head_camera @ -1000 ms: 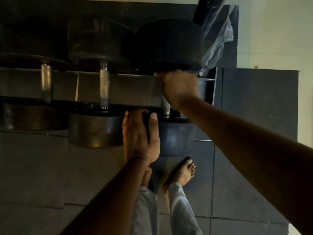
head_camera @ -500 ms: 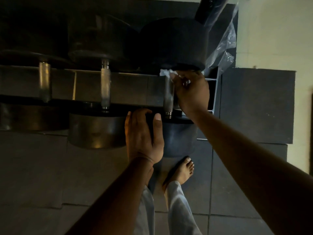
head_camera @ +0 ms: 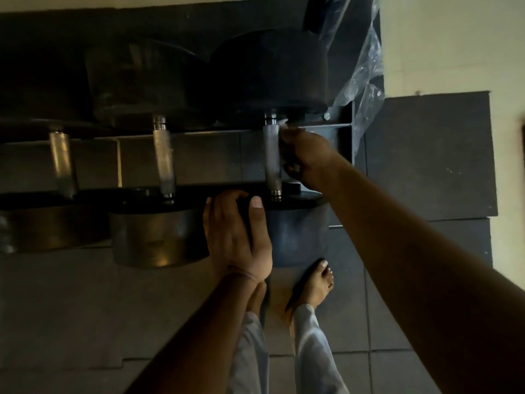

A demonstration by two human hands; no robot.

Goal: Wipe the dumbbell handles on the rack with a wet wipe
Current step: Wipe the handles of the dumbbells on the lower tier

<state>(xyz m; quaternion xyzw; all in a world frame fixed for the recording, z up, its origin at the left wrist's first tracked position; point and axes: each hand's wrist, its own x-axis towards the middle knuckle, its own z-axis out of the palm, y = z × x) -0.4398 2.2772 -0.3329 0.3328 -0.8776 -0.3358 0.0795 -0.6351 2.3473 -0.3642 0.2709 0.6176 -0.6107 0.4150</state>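
While left hand (head_camera: 237, 240) lies flat on dumbbell head (head_camera: 298, 237), right hand (head_camera: 305, 156) pinches wet wipe (head_camera: 282, 122) beside handle (head_camera: 272, 159); no legible writing.

Open gaps between 3 handles (head_camera: 272, 157)

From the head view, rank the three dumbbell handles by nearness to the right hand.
1. Right handle: the right hand touches its side, with a wet wipe.
2. Middle handle: one place leftward.
3. Left handle: farthest, at the left edge.
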